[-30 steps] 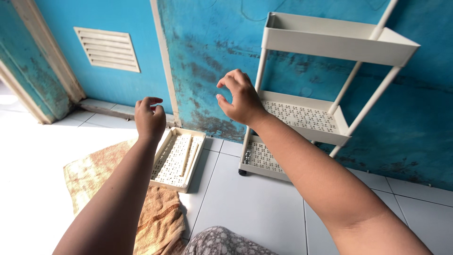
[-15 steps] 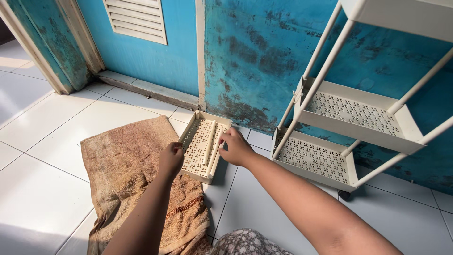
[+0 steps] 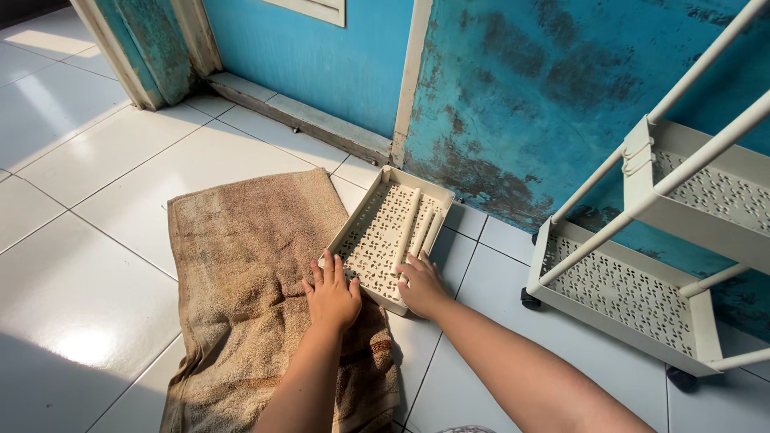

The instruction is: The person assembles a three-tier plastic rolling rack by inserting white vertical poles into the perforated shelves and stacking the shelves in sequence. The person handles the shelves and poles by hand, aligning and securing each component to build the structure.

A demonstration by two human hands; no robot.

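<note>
Looking down at a white tiled floor [image 3: 96,184], shiny with sun. Up at twelve o'clock, a blue wall [image 3: 513,88], worn and patchy. Over at three o'clock, a big cream shelf cart [image 3: 642,297] on small black wheels, with holes in its bottom shelf and thin poles going up. Spread flat on the tiles at seven o'clock, a brown towel [image 3: 249,256], long and a bit crumpled. Near the middle, a cream tray [image 3: 385,232] full of little holes, lying partly on the towel's right edge and partly on the tiles, tipped up a little toward the wall. Inside the tray, on its right side, a few short cream poles [image 3: 417,228] lying side by side, pointing to one o'clock. Down at six o'clock, two bare arms reaching in. Left hand [image 3: 330,293] open wide and flat, fingers spread, resting on the towel and touching the tray's near left corner at eleven o'clock from the palm. Right hand [image 3: 421,282] just beside it at three o'clock, fingers bent loosely on the tray's near edge, tips by the ends of the poles, not closed around anything.
</note>
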